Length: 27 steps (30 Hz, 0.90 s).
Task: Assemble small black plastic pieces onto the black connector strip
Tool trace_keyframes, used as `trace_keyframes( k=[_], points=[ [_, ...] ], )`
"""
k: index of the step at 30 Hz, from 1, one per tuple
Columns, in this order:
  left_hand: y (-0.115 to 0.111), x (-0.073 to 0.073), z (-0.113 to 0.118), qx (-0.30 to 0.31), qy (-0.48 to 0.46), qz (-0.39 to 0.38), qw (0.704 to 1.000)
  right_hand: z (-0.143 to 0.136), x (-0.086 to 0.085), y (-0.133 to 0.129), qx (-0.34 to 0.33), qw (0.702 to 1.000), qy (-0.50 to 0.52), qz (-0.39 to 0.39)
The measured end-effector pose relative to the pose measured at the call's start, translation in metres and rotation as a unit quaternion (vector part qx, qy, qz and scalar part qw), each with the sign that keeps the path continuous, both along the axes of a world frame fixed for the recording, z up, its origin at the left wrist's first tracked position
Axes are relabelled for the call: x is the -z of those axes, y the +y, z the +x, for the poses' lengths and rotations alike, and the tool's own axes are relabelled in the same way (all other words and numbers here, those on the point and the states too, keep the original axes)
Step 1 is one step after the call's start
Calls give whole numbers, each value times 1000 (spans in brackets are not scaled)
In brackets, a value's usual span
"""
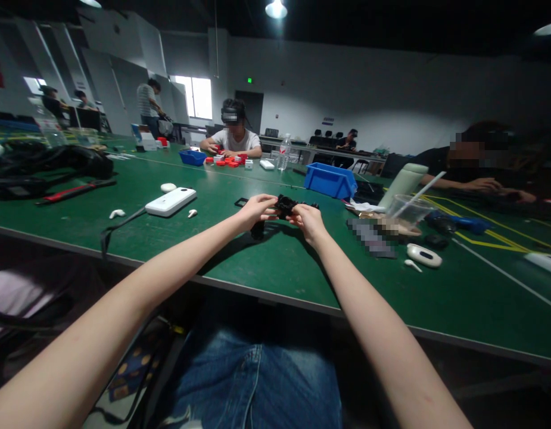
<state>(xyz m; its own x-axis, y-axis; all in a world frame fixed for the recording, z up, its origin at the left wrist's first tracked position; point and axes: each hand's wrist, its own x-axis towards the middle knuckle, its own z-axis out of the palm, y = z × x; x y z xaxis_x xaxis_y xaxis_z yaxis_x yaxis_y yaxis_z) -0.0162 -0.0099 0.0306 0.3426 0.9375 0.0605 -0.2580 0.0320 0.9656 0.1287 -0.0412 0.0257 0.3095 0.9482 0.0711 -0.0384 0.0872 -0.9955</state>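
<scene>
Both of my hands meet over the green table (275,274), gripping a small black assembly of parts (285,205) between them. My left hand (260,212) is closed on its left side, fingers pointing right. On the right side, my right hand (309,220) pinches it with thumb and fingers. The exact kind of the black piece is too small and dark to tell. Below my left hand is another dark part (257,231), and I cannot tell whether it is joined to the held one. A flat black frame (242,202) lies just left of my left hand.
A white power bank (171,202) with a strap and white earbuds (117,214) lie left. Right are a blue bin (330,180), a pale green bottle (404,186), a plastic cup (409,213) and an earbud case (424,255). A person (234,134) sits opposite with red and white pieces.
</scene>
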Motion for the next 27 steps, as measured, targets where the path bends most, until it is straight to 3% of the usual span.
trace_keyframes(
  k=[3, 6, 12, 17, 21, 24, 27],
  points=[
    [2, 0, -1, -38, -1, 24, 999, 7, 5, 5, 75, 994, -57, 48],
    [4, -1, -3, -17, 3, 18, 1000, 11, 10, 4, 120, 960, -208, 146],
    [7, 1, -2, 23, -22, -28, 999, 7, 12, -4, 53, 868, -413, 271],
    [9, 4, -3, 8, -26, -33, 999, 5, 11, -8, 23, 840, -460, 287],
    [9, 4, -3, -14, -13, -26, 999, 3, 10, -8, 6, 867, -423, 265],
    [9, 3, -4, -24, -18, -8, 1000, 1, 11, -2, 12, 917, -326, 231],
    [9, 2, -4, -27, -21, 5, 999, 0, 12, 4, 8, 970, -192, 148]
  ],
)
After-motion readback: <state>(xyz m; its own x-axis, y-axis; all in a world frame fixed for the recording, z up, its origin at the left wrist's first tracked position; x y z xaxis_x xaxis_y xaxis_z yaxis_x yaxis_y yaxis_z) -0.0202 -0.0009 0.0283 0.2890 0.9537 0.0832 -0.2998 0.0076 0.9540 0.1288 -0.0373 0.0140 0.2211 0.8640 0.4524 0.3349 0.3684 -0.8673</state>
